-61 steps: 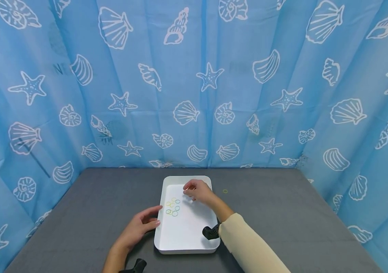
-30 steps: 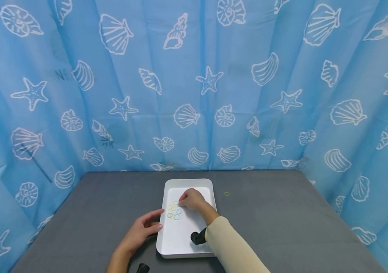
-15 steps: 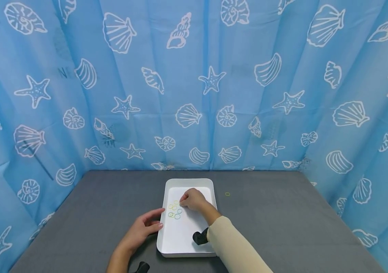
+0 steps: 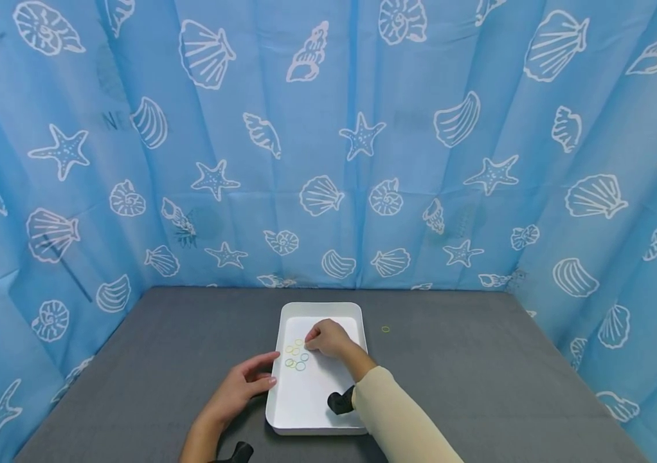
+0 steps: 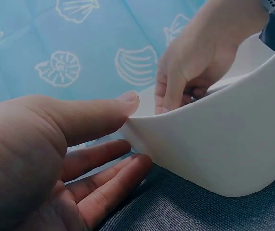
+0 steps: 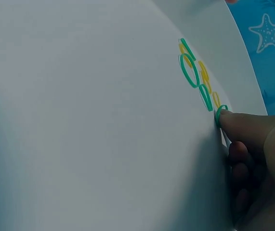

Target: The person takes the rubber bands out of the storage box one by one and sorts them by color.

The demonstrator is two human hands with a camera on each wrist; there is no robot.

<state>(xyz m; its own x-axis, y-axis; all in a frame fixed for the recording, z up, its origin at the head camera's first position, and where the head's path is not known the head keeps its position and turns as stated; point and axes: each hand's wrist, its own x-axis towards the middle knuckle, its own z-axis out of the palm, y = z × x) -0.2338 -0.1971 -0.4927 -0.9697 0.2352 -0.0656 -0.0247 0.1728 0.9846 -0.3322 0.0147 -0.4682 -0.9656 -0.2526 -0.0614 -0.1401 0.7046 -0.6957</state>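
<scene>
A white tray (image 4: 317, 411) lies on the grey table, with several small green and yellow rubber bands on its left part. In the right wrist view my right hand (image 6: 253, 139) pinches a green rubber band (image 6: 217, 117) at thumb and fingertips, low against the tray floor. Beside it lie another green band (image 6: 195, 72) and yellow bands (image 6: 204, 72), some overlapping. My left hand (image 4: 242, 389) is at the tray's left side. In the left wrist view its thumb (image 5: 96, 118) touches the rim while the other fingers (image 5: 113, 187) lie loosely by the outer wall.
One yellow-green rubber band (image 4: 382, 329) lies on the table (image 4: 450, 373) right of the tray. A blue curtain (image 4: 328, 141) with white shell prints hangs behind and along both sides. The tray has raised walls all round.
My right hand has come down leftward from the tray's far part to the bands and now pinches a green one there. Over the last half second it barely moves; the left hand stays at the rim.
</scene>
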